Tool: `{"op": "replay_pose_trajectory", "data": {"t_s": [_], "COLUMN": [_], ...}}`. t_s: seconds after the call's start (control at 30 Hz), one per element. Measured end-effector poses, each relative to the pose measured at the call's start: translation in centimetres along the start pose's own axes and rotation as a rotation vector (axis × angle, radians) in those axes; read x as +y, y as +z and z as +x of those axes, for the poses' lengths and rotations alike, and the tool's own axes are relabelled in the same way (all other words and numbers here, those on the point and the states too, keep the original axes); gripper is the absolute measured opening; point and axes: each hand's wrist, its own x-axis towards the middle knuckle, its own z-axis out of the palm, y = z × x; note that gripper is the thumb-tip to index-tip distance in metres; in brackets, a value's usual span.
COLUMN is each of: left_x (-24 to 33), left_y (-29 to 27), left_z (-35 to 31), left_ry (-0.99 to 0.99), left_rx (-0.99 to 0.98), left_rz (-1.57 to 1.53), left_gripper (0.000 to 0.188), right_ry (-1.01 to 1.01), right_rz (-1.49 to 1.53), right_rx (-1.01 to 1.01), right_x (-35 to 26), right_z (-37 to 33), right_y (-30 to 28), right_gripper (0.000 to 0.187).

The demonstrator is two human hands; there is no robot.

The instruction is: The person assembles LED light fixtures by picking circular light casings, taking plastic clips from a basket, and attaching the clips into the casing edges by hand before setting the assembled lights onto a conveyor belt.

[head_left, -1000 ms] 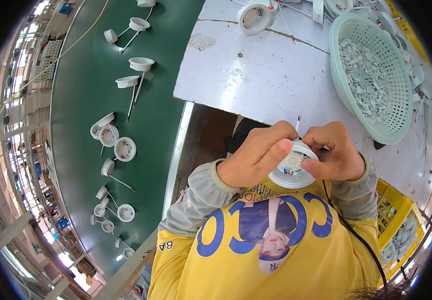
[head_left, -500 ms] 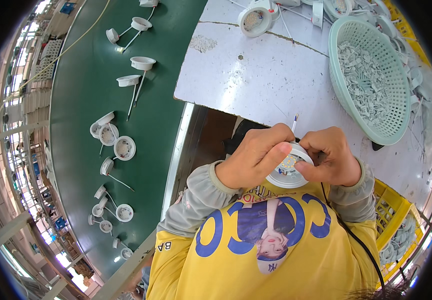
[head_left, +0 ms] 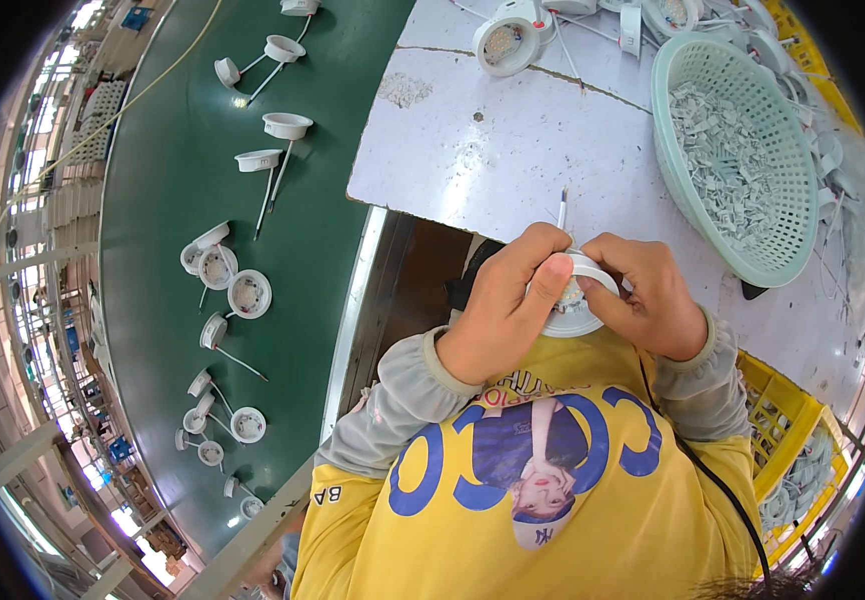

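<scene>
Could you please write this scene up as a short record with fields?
Left hand: grips a white round fitting
Right hand: on the same fitting, thumb over its open side
Cable: points from the fitting toward the bench
Bench: pale, worn; bears a light-green basket of small pale pieces
Left side: green surface with scattered white fittings
Lower right: yellow crate

**Drawn In Close**

Your left hand [head_left: 503,300] and right hand [head_left: 655,300] sat close together in front of you, fingers [head_left: 541,238] curled in a grip, thumbs [head_left: 551,280] slanted toward each other. Your left forearm [head_left: 403,395] and right forearm [head_left: 701,388] angled inward.
</scene>
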Motion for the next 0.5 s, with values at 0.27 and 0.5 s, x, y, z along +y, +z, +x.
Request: {"op": "replay_pose_trajectory", "data": {"t_s": [0.27, 0.5], "left_x": [0.0, 0.0], "left_y": [0.3, 0.8], "left_z": [0.1, -0.5], "left_ry": [0.144, 0.085], "left_rx": [-0.025, 0.018], "left_rz": [0.083, 0.114], "left_gripper": [0.027, 0.023], "right_ry": [0.046, 0.013], "right_rz": [0.267, 0.272], "right_rx": [-0.051, 0.064], "right_x": [0.3, 0.8], "right_z": [-0.4, -0.7], "right_y": [-0.3, 0.7], "right_gripper": [0.012, 0.014]}}
